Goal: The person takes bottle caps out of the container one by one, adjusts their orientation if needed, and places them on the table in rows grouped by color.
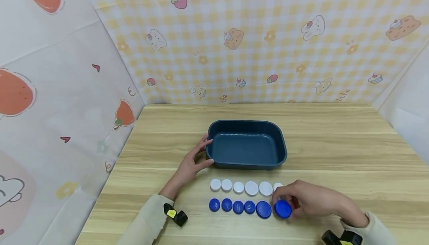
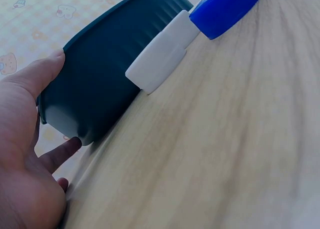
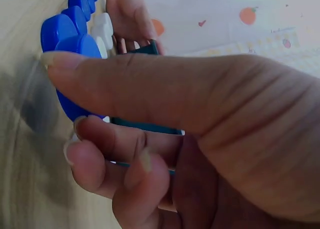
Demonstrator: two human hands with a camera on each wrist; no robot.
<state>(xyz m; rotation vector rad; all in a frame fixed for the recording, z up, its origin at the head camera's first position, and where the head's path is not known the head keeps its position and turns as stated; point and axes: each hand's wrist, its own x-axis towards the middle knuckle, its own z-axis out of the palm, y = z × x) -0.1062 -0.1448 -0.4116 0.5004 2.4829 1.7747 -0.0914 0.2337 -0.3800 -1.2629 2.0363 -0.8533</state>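
Note:
My right hand [image 1: 313,200] pinches a large blue bottle cap [image 1: 283,209] between thumb and fingers at the right end of a row of blue caps [image 1: 238,207]. Seen from the right wrist, the thumb lies across this cap [image 3: 75,106] while the other fingers curl below it. Behind the blue row runs a row of white caps [image 1: 251,188], its rightmost cap partly covered by the right hand. My left hand [image 1: 192,165] rests against the left side of a dark teal rectangular bin [image 1: 246,166], fingers spread, thumb at the front left corner. Nothing lies inside the bin.
Everything stands on a light wood-grain table [image 1: 335,144]. A yellow checked cloth [image 1: 254,62] hangs behind its far edge, and a white printed cloth [image 1: 67,88] hangs at the left.

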